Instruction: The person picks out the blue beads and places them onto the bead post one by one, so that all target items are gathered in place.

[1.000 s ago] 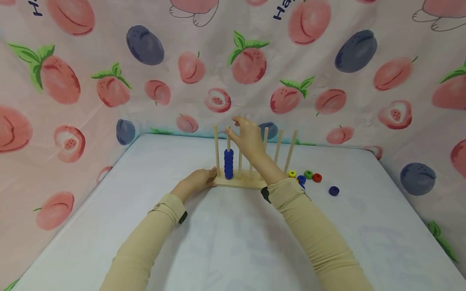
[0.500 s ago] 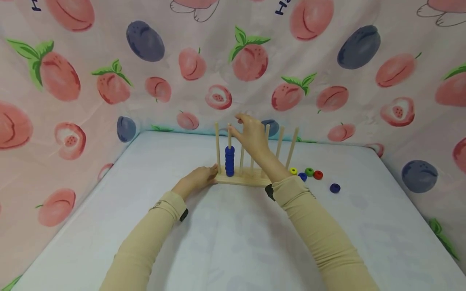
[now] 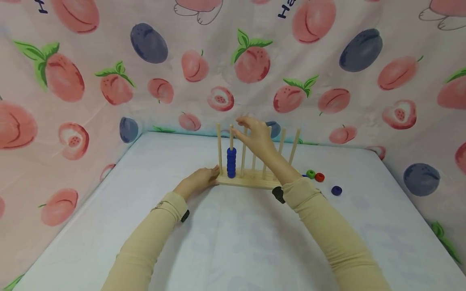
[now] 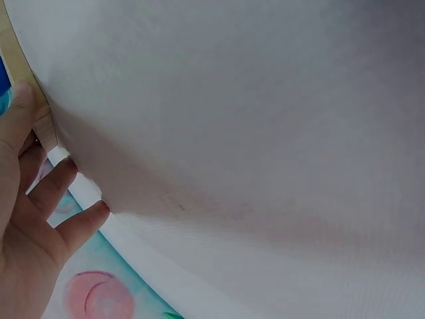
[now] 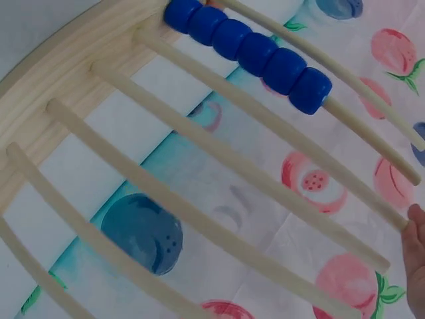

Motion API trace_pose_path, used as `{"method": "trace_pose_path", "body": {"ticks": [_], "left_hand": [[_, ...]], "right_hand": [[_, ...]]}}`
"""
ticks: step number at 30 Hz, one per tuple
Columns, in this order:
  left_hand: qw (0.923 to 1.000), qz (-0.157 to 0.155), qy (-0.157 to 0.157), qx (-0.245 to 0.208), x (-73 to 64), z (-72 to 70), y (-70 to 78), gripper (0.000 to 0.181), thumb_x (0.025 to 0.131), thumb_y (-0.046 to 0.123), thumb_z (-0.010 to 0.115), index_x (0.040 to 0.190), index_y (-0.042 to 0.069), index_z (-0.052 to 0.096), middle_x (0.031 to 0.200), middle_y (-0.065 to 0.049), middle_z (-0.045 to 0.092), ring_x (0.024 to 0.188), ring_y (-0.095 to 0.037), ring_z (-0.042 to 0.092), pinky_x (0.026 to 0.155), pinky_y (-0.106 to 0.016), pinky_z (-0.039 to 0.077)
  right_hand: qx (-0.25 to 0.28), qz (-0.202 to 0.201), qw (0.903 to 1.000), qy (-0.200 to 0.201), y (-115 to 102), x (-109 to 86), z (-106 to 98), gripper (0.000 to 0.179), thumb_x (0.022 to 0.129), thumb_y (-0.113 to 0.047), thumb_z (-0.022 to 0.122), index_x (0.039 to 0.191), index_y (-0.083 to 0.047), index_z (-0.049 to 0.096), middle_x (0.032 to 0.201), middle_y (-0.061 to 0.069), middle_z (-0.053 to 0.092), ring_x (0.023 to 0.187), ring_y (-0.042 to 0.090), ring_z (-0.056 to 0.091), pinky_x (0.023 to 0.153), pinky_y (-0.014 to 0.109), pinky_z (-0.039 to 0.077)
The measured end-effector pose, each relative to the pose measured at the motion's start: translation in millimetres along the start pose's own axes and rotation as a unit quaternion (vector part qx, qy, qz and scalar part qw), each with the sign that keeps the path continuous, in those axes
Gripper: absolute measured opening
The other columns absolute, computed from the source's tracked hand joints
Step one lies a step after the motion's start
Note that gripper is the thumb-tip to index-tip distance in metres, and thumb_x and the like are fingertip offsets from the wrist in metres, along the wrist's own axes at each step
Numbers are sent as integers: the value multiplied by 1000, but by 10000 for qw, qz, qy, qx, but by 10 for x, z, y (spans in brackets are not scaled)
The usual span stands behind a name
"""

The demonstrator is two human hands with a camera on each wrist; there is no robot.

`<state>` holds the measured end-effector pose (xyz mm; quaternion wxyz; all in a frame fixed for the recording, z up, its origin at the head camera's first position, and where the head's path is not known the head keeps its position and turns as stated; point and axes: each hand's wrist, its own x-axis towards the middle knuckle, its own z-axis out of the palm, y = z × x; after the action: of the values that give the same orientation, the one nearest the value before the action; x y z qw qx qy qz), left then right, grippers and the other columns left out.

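Observation:
A wooden peg rack (image 3: 247,180) stands upright on the white table, with a row of thin pegs. Several blue beads (image 3: 231,163) are stacked on its second peg from the left, also large in the right wrist view as blue beads (image 5: 255,54). At the rack's left end my left hand (image 3: 200,180) grips the base; in the left wrist view the thumb of that left hand (image 4: 30,206) lies on the wood. My right hand (image 3: 257,135) hovers by the peg tops, thumb and fingers apart, with nothing seen between them. Only its thumb tip (image 5: 415,242) shows in the right wrist view, near a peg's tip.
To the right of the rack lie a green bead (image 3: 310,174), a red bead (image 3: 319,177) and a dark blue bead (image 3: 336,190). My right forearm partly covers more beads there. A fruit-print cloth (image 3: 204,52) hangs behind the table.
My right hand has shifted slightly to the right along the peg tops, and its forearm now covers more of the yellow and blue loose beads. The left hand stays on the base.

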<state>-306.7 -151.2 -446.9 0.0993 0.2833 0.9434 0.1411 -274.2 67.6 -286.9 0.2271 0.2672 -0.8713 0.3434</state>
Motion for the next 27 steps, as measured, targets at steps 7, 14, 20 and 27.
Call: {"method": "trace_pose_path", "body": {"ticks": [7, 14, 20, 27], "left_hand": [[9997, -142, -27, 211, -132, -123, 241, 57, 98, 26, 51, 144, 0, 31, 145, -22, 38, 123, -41, 50, 106, -47, 40], [9996, -195, -45, 207, -147, -139, 267, 59, 97, 27, 52, 145, 0, 30, 146, -21, 36, 125, -41, 48, 107, -47, 38], [9995, -86, -6, 288, -159, -145, 262, 58, 96, 26, 53, 143, -2, 32, 145, -22, 37, 122, -42, 50, 106, -48, 40], [9998, -23, 87, 178, -176, -142, 239, 59, 96, 26, 53, 143, -2, 31, 142, -24, 41, 120, -42, 52, 104, -48, 42]], "right_hand": [[301, -142, 9993, -155, 80, -125, -57, 31, 90, -13, 63, 118, 1, 62, 114, 18, 67, 108, 27, 65, 104, 48, 42], [402, -309, 9987, 23, 143, -270, -60, 30, 89, -12, 65, 115, 1, 64, 112, 17, 68, 105, 29, 66, 101, 52, 44], [662, -259, 9974, 80, 153, -391, -98, 30, 87, -12, 67, 114, 2, 64, 113, 17, 68, 106, 30, 65, 93, 42, 52], [654, -284, 9972, 206, 166, -524, -195, 28, 85, -10, 69, 110, 2, 66, 109, 18, 69, 101, 33, 66, 91, 44, 53]]}}
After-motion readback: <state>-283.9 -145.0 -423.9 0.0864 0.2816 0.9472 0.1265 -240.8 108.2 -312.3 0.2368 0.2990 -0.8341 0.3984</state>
